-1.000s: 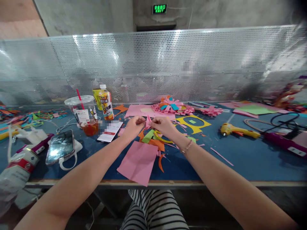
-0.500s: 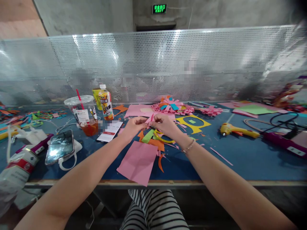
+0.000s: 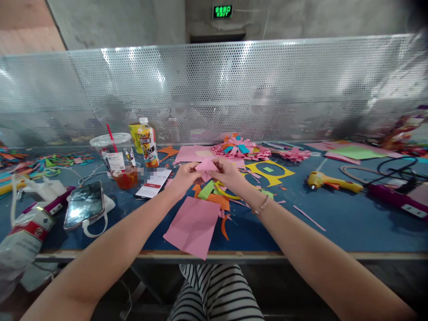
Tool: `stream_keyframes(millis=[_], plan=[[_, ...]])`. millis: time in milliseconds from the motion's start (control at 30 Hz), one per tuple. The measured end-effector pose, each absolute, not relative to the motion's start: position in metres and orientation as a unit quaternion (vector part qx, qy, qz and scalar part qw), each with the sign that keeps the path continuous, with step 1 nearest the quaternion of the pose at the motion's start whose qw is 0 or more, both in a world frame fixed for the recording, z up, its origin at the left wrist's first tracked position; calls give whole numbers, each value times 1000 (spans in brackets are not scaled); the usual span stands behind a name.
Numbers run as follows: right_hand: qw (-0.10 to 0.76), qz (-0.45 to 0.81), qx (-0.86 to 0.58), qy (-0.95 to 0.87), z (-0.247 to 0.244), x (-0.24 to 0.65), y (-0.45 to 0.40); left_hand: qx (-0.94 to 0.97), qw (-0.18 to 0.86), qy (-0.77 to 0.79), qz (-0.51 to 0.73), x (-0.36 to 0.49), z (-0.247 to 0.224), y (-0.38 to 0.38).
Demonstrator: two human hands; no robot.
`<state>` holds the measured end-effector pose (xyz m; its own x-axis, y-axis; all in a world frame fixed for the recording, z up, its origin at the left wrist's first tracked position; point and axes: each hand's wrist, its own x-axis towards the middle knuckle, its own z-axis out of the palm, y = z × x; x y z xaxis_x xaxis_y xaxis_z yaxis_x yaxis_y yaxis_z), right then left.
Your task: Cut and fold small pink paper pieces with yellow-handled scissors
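Observation:
Between both hands is a small folded piece of pink paper (image 3: pixel 207 166), raised a little over the table and spread into a pointed shape. My left hand (image 3: pixel 185 177) pinches its left side, and my right hand (image 3: pixel 230 173) pinches the right side. Below them lies a larger pink sheet (image 3: pixel 193 226) with crease lines, flat near the table edge. Green paper (image 3: pixel 206 189) and orange paper (image 3: pixel 219 201) scraps sit just under the hands, beside a yellow ring-shaped thing (image 3: pixel 227 191) partly hidden by my right hand.
Left stand a drink cup (image 3: pixel 115 158), a bottle (image 3: pixel 147 143) and two phones (image 3: pixel 85 205). Behind the hands is a pile of pink fringed paper (image 3: pixel 239 147). Yellow cut-out paper (image 3: pixel 267 171) and a yellow glue gun (image 3: pixel 329 181) lie right. A perforated metal screen (image 3: pixel 214 89) closes the back.
The pink paper, seen narrow and edge-on before, now shows a wider, opened face between my fingers. Both hands have stayed in nearly the same place.

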<state>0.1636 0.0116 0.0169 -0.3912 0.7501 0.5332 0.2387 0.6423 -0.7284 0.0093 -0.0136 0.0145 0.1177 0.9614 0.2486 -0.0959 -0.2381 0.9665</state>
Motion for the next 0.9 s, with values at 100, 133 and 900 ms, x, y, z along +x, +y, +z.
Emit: stream_keyframes(millis=[100,133,900], plan=[[454,247,-328,-790,20,163,6,583,491,366,534,9,12,-13],[456,250,-333,-786,21,163,5,580,500,361,532,9,12,-13],[506,423,-276,-699,19,164,8,425,654,313,541,5,22,-15]])
